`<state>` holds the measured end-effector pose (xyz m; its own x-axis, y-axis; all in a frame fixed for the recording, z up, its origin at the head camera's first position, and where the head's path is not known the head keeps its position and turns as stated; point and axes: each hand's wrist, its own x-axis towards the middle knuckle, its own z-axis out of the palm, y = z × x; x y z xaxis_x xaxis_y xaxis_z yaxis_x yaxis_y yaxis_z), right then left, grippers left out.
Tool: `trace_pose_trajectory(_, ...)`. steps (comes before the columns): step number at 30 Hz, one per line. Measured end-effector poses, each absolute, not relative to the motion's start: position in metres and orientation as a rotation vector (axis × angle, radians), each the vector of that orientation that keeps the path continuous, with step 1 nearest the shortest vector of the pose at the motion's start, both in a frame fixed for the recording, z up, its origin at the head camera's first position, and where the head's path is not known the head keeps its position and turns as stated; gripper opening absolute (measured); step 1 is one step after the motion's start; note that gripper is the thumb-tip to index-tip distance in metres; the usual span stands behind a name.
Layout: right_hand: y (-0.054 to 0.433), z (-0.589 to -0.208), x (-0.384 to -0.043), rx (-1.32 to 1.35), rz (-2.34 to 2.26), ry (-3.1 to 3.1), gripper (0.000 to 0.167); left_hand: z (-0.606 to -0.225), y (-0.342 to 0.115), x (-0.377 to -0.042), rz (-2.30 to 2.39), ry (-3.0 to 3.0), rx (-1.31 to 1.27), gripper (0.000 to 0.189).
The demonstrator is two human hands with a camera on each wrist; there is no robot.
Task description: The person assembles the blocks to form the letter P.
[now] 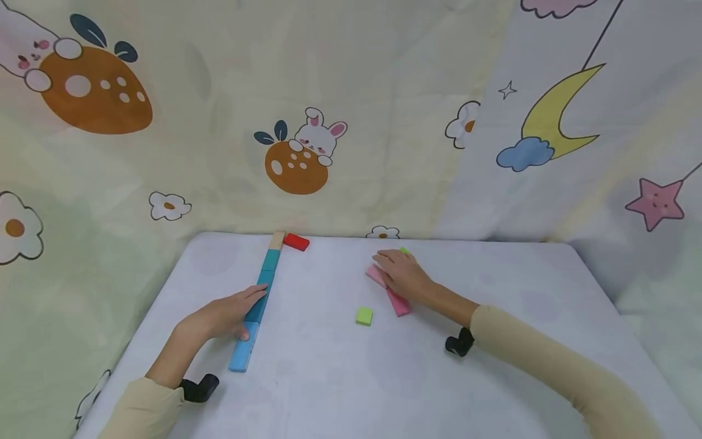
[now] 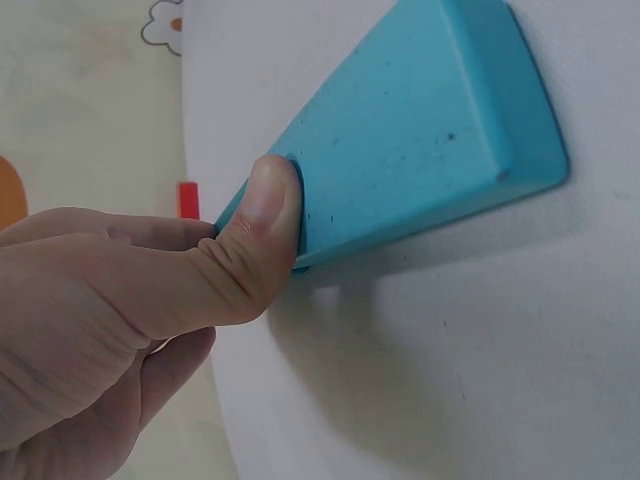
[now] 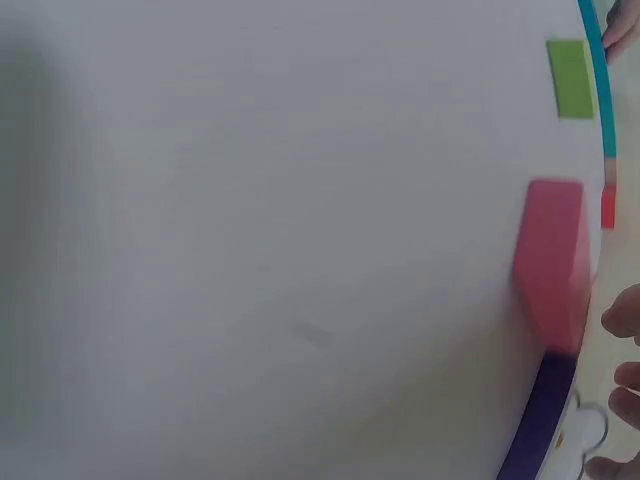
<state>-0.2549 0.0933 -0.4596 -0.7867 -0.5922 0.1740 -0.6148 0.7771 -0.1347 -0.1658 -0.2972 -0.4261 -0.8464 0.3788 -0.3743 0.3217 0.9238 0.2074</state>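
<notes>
- Left hand (image 1: 230, 312) on the block row, left part of the white table (image 1: 318, 396). Fingers reach out, fairly straight, thumb spread toward the near end; touching blocks, not wrapped round any.
- Its thumb presses the smooth light-blue rectangular block (image 1: 240, 360), near end of the row; the fingertips touch the deeper teal-blue rectangular block (image 1: 258, 310) next in line.
- Row runs on, end to end: green-teal rectangular block (image 1: 271, 261), then beige block (image 1: 276, 241) at the far end, near the table's far edge.
- Small red rectangular block (image 1: 297, 242) just right of the beige one, angled.
- Right hand (image 1: 404, 273) over the pink pieces, right of centre, far half. Fingers loosely apart, nothing seen between them; can't tell if a fingertip touches.
- Under it: light-pink block (image 1: 375, 275), far-left; deep-pink block (image 1: 399, 304), near side; roughly in line, hand covering part.
- Right wrist view also gets a dark purple block (image 3: 540, 415) at the end of a pink one.
- Lime-green square block (image 1: 364, 316) lies flat, left and nearer. Second lime-green piece (image 1: 404, 250) peeks out beyond the right hand.
</notes>
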Motion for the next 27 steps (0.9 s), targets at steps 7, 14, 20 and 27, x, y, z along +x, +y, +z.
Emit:
trace_pose_trajectory(7, 0.139, -0.462, -0.239, 0.933, 0.288, -2.821, 0.029, -0.426, -0.297, -0.165, 0.194, 2.661, 0.498, 0.095)
trace_pose_trajectory(14, 0.153, -0.458, -0.23, 0.925, 0.231, -2.935, 0.022, -0.427, -0.297, -0.165, 0.192, 2.66, 0.486, 0.096)
trace_pose_trajectory(20, 0.157, -0.46, -0.231, 0.976, 0.332, -2.966, 0.026, -0.428, -0.298, -0.164, 0.196, 2.669, 0.504, 0.096)
trace_pose_trajectory(27, 0.163, -0.457, -0.237, 1.052, 0.36, -3.012, 0.039, -0.427, -0.299, -0.164, 0.19, 2.673, 0.511, 0.096)
